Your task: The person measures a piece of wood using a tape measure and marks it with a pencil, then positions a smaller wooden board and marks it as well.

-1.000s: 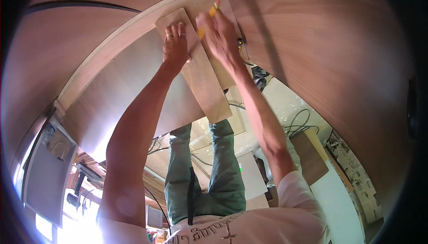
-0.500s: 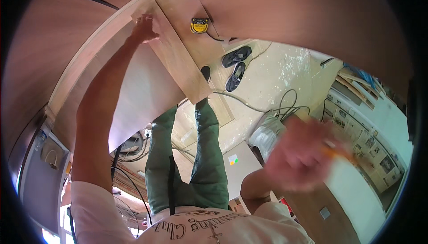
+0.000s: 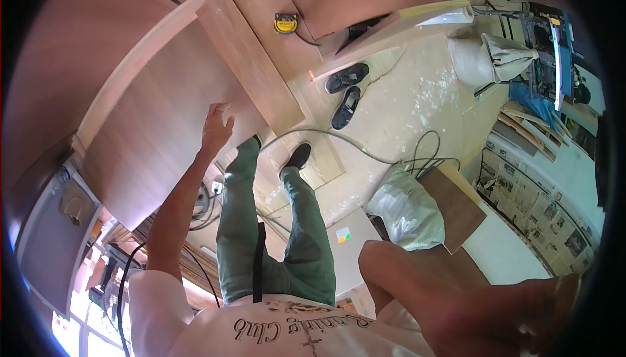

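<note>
Left of centre, here's the left hand (image 3: 216, 130), thumb apart from loosely extended fingers, pinching nothing, over the panel (image 3: 147, 119); whether it touches, can't tell! And the board (image 3: 251, 63)? Slanting from upper centre down toward the middle, up and right of those fingertips, clear of them. Lower right, big and dark, the right hand (image 3: 521, 314): its grip can't be made out. Upper centre, a yellow tape measure (image 3: 285, 24) sits just right of the board. Centre, dark shoes (image 3: 347, 78) on a pale, white-spotted floor (image 3: 417, 116); below right, a whitish bag (image 3: 407, 210) beside looping cable (image 3: 427, 155). Far right, newsprint (image 3: 535, 204)!
</note>
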{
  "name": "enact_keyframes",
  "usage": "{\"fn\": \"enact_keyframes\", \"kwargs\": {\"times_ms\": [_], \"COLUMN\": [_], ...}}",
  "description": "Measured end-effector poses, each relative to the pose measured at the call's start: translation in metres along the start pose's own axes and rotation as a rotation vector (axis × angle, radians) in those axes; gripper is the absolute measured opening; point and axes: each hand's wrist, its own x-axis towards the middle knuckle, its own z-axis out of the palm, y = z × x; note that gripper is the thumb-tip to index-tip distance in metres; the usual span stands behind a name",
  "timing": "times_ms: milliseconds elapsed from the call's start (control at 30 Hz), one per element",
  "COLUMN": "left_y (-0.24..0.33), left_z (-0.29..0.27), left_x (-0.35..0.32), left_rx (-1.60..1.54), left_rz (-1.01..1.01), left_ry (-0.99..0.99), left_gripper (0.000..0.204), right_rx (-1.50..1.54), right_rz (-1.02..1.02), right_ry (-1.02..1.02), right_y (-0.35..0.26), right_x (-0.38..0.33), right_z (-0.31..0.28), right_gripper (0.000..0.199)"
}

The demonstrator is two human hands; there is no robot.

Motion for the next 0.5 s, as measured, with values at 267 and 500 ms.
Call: {"fn": "enact_keyframes", "kwargs": {"times_ms": [267, 500], "left_y": [-0.016, 0.028], "left_z": [0.145, 0.210], "left_x": [-0.072, -0.049], "left_rx": [-0.396, -1.096], "left_rz": [-0.479, -0.792], "left_ry": [-0.189, -0.027], "left_gripper": [0.038, 0.047], "right_rx": [-0.132, -0.232], "right_rz": [-0.072, -0.128], "right_ry": [-0.055, -0.042], "right_y": [-0.048, -0.072], "right_x": [-0.031, -0.064], "right_z": [-0.093, -0.153], "right_gripper": [0.029, 0.029]}}
